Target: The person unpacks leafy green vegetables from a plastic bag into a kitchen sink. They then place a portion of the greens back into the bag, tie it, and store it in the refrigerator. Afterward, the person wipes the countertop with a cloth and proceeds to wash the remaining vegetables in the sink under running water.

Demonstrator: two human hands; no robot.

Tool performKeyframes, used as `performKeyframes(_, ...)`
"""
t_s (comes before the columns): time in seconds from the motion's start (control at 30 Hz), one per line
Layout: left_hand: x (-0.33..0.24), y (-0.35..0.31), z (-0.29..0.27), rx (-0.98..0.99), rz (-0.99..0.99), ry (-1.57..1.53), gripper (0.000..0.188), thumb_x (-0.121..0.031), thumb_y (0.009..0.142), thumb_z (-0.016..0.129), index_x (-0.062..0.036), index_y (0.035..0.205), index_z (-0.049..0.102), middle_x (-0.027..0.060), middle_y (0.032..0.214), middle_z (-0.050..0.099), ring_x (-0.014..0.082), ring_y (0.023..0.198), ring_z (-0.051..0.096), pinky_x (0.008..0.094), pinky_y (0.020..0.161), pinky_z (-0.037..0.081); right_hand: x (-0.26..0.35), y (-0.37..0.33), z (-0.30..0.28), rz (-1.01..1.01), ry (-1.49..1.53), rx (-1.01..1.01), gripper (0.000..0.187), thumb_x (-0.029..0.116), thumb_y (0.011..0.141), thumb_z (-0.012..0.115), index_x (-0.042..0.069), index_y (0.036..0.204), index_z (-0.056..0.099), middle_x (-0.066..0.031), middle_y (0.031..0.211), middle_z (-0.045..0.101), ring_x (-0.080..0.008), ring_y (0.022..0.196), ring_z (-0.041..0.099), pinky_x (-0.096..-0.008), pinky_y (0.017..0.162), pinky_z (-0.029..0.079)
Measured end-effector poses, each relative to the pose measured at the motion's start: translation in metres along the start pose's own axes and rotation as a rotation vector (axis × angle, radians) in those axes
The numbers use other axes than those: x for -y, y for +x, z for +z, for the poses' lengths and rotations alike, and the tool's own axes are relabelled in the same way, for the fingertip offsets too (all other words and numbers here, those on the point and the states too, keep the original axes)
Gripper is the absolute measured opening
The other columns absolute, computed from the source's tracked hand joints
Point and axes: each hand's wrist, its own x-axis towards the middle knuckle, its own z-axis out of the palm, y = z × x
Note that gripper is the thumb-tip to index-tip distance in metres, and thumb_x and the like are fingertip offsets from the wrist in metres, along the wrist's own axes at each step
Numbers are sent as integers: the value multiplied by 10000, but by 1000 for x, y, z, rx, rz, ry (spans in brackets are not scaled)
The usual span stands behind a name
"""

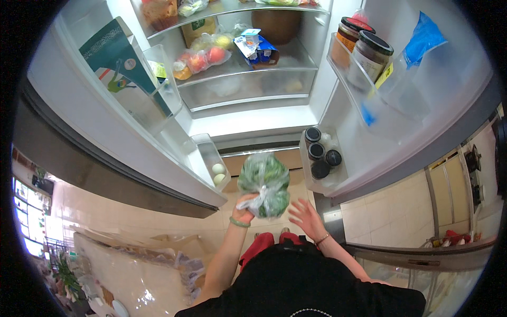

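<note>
A knotted clear plastic bag of green leafy vegetables hangs in front of the open fridge, above the floor. My left hand is closed on the bag near its knot; the bag hides part of the fingers. Just right of the bag, my right hand is apart from it, fingers spread and holding nothing. Beyond the bag, the fridge's lower drawer is pushed in under a glass shelf. On that shelf lie bagged round fruits and a blue carton.
Both fridge doors stand open at my sides. The left door holds a green package and white eggs. In the right door are large jars, a blue bag and several black-lidded jars. A table stands at lower left.
</note>
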Motion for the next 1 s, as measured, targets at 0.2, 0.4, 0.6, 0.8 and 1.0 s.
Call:
performKeyframes(0.2,-4,23,130,203,262,247,223,-64,825,580,91,976,633,178,1036,643,246,947,630,363,873,499,99,29,130,-666,-472,111,707,222,918,566,46,1464,153,-130,1495,219,-238,1340,295,-351,1039,330)
performKeyframes(0.4,-16,60,246,217,600,431,552,-10,828,611,-60,1323,371,89,1162,557,193,1041,576,329,876,480,152,49,182,-999,-639,-91,649,18,827,592,-10,1404,297,-125,1364,425,-202,1221,434,-309,1024,344)
performKeyframes(0.6,-22,77,302,236,552,586,650,-217,869,653,-95,1377,267,68,1249,491,175,1122,519,311,896,454,190,90,184,-1087,-428,-132,590,-18,821,554,-6,1376,355,-131,1357,440,-215,1220,445,-326,1025,348)
performKeyframes(0.8,-34,134,309,115,591,966,739,-395,852,635,-103,1406,242,130,1298,459,247,1076,548,332,639,561,224,134,199,-1170,-337,-269,572,-1,817,556,-9,1363,384,-139,1369,436,-241,1248,425,-330,1050,316)
performKeyframes(1.0,-62,194,350,-72,584,1321,662,-448,846,596,-127,1356,321,183,969,636,197,468,596,272,361,467,276,186,212,-1192,-351,-320,572,-33,839,530,-31,1378,341,-136,1362,424,-211,1200,458,-315,1002,373)
